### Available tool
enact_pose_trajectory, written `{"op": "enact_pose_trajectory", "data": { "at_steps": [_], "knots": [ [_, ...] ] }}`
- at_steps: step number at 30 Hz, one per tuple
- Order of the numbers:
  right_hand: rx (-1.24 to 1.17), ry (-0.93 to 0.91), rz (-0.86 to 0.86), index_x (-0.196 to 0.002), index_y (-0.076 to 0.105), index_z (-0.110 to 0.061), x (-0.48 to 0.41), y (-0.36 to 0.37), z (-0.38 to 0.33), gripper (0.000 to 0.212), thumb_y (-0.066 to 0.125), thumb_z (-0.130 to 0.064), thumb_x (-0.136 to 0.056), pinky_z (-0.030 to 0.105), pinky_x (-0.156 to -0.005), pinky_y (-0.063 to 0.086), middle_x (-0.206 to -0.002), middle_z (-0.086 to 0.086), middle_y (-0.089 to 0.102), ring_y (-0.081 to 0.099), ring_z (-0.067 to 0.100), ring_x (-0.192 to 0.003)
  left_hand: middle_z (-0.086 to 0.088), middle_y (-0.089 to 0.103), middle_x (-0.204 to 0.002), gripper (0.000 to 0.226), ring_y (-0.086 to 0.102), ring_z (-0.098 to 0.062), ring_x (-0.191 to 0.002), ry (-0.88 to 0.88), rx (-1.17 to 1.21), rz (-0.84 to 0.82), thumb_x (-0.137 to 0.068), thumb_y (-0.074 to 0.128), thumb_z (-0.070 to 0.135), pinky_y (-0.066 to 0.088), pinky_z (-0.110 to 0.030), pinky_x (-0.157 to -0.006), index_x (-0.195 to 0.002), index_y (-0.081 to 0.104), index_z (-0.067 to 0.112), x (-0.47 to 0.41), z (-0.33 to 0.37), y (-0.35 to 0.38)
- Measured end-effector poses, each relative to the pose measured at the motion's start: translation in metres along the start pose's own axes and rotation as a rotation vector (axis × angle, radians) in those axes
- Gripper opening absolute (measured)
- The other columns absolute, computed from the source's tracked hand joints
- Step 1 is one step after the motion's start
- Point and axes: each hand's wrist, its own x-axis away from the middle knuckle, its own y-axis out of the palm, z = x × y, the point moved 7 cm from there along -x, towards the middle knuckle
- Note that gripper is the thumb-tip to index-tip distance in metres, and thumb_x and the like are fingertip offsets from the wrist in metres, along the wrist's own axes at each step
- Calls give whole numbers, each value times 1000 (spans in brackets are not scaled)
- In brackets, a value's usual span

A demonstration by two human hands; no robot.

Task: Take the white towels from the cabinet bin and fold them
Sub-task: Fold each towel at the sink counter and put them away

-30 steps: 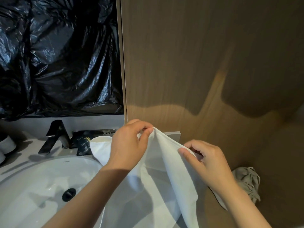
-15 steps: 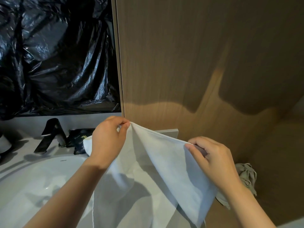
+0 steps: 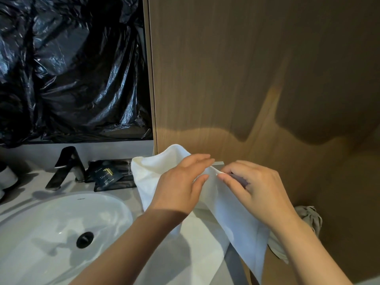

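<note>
Sink [image 3: 61, 202]: glossy white oval, lying at lower left.
Left hand [image 3: 181, 186]: reaching in just right of the sink, fingers lying straight against the cloth, thumb spreading below, gripping nothing.
Towel [image 3: 236, 223]: smooth and white, humping up behind that hand and hanging down right of the sink.
Right hand [image 3: 261, 190]: farther right, thumb and forefinger pinching the towel's top edge.
Grey cloth [image 3: 310, 217]: crumpled, sitting farthest from the sink.

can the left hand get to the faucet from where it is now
Probably yes. The left hand only touches the white towel, fingers straight, while the right hand pinches it. The faucet stands to its left behind the sink, with only a towel fold and flat black sachets between.
</note>
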Motion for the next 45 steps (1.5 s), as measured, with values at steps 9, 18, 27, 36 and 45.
{"op": "enact_pose_trajectory", "data": {
  "at_steps": [9, 18, 27, 36, 45],
  "knots": [
    [-40, 84, -22, -87, 70, -36, 11, -1, 13, 25, 50, -51, -91, 28, -63, 52, -81, -23, 63, 61, 2, -77, 14, 56, -83, 18, 51, -2, -77, 16, 22, 4, -90, 52, 33, 38, -13, -64, -82, 66, 25, -5, -3, -2],
    [-192, 242, 53, -82, 73, -33, 28, -23, 41, 7, 68, -36, -85, 31, -61, 50, -79, -16, 67, 63, 12, -77, 20, 53, -80, 16, 48, 7, -79, -37, -23, 85, -90, 52, 28, 34, -6, -66, -79, 64, 28, -11, -17, -15],
    [-440, 396, 119, -94, 73, -32, 44, -26, 43, 16, 69, -19, -86, 29, -63, 52, -76, -7, 66, 61, 14, -73, 21, 53, -80, 15, 51, 3, -81, -34, -15, 95, -90, 53, 27, 34, -5, -66, -79, 63, 30, -15, -13, -10],
    [-887, 570, 132, -95, 77, -14, 38, 0, 41, 18, 61, -6, -91, 21, -61, 53, -81, 6, 73, 64, 18, -59, 13, 54, -95, 19, 51, 9, -90, -342, 210, 308, -84, 72, 18, 36, 0, -73, -101, 66, 24, 1, -22, -21],
    [-961, 532, 136, -98, 74, -6, 24, 3, 40, 19, 65, 4, -86, 21, -71, 56, -79, 9, 76, 72, 16, -70, -11, 74, -98, 16, 69, -27, -94, -922, 975, 417, -85, 70, 11, 51, -47, -97, -101, 70, 8, 44, -52, -5]
  ]
}}
